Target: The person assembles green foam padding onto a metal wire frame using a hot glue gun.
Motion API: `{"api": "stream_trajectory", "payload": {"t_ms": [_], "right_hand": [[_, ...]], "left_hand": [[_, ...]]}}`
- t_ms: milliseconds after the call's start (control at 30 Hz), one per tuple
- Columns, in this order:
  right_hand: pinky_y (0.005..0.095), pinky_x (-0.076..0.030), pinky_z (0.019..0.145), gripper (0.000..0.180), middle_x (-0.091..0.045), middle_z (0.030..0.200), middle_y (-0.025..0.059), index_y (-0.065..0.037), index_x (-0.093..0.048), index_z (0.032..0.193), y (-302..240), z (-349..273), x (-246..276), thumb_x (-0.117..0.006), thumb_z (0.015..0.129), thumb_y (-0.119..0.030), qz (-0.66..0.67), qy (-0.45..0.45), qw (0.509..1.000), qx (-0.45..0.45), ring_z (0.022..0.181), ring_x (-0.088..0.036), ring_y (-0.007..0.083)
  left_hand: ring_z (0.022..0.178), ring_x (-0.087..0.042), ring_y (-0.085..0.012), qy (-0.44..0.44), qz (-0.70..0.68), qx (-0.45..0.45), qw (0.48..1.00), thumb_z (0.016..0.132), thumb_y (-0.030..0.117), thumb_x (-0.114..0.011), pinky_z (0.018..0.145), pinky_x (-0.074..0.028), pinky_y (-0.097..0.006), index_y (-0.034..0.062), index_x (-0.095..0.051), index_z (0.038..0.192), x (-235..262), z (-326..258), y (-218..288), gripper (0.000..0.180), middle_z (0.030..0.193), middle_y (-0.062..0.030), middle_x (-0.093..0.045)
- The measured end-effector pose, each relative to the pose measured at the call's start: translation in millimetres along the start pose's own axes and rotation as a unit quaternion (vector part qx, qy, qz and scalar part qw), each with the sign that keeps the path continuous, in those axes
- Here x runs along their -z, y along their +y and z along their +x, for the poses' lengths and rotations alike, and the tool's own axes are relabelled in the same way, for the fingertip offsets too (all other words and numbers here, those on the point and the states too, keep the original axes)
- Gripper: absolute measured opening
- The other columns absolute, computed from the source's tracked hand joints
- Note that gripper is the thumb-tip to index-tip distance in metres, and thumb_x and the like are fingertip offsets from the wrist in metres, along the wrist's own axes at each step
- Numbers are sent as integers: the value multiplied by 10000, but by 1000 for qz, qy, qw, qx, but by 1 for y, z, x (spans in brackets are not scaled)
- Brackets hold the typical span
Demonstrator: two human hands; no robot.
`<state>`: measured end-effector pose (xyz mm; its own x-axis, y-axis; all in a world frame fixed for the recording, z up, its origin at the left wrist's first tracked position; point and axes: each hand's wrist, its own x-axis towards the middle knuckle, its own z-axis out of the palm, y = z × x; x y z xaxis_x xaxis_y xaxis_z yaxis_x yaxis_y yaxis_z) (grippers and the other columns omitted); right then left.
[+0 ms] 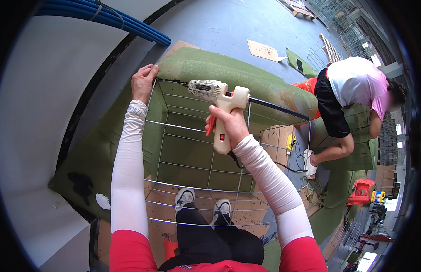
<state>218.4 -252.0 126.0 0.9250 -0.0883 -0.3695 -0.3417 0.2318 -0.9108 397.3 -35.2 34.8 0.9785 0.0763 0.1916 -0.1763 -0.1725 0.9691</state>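
A wire frame stands before me, with a green fabric sheet laid along its far side and bunched over the top edge. My right hand is wrapped round the handle of a cream glue gun, its red trigger under my fingers. From its back sticks a long black glue stick, and its smudged nozzle points left. Dark glue lines the sheet's edge between nozzle and left hand. My left hand pinches the sheet's edge at the frame's far left corner; its fingertips are partly hidden.
At the right another person bends over a green-covered piece. A yellow plug-in device and black cable lie near that person's foot. Blue pipes run at the upper left. A red stool stands at the right.
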Motion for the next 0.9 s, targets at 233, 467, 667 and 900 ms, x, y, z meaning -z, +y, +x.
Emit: {"api": "stream_trajectory", "payload": {"t_ms": [233, 467, 667, 900], "right_hand": [[273, -471, 477, 224, -609, 685, 98, -10, -537, 878, -3, -4, -4, -608, 828, -216, 10, -2, 1000, 3, 573, -624, 186], [273, -474, 477, 220, -611, 685, 98, -12, -538, 878, -3, -6, -3, -606, 829, -215, 5, 7, 1000, 2, 574, -625, 185], [280, -480, 474, 208, -611, 684, 99, -9, -539, 869, -1, -4, -3, -604, 831, -204, 6, 1, 1000, 0, 568, -625, 188], [278, -478, 471, 207, -609, 682, 101, -7, -540, 871, 0, -2, -2, -605, 831, -200, -9, 19, 1000, 2, 565, -624, 191]], "left_hand": [[1047, -570, -223, -1, 3, -9, 1000, 810, 290, -660, 874, -419, -292, -13, -696, 877, 0, -2, 5, 312, 1043, -163, -638], [1050, -568, -219, -2, -5, -10, 1000, 810, 290, -661, 877, -417, -292, -9, -697, 877, 1, -5, 7, 309, 1039, -158, -640], [1055, -566, -220, -3, -2, 2, 1000, 809, 288, -661, 878, -416, -289, -5, -699, 881, 7, -1, 3, 304, 1036, -149, -642], [1055, -564, -220, -8, -3, 3, 1000, 810, 298, -663, 879, -414, -291, 1, -701, 882, 10, 6, -3, 308, 1058, -156, -633]]}}
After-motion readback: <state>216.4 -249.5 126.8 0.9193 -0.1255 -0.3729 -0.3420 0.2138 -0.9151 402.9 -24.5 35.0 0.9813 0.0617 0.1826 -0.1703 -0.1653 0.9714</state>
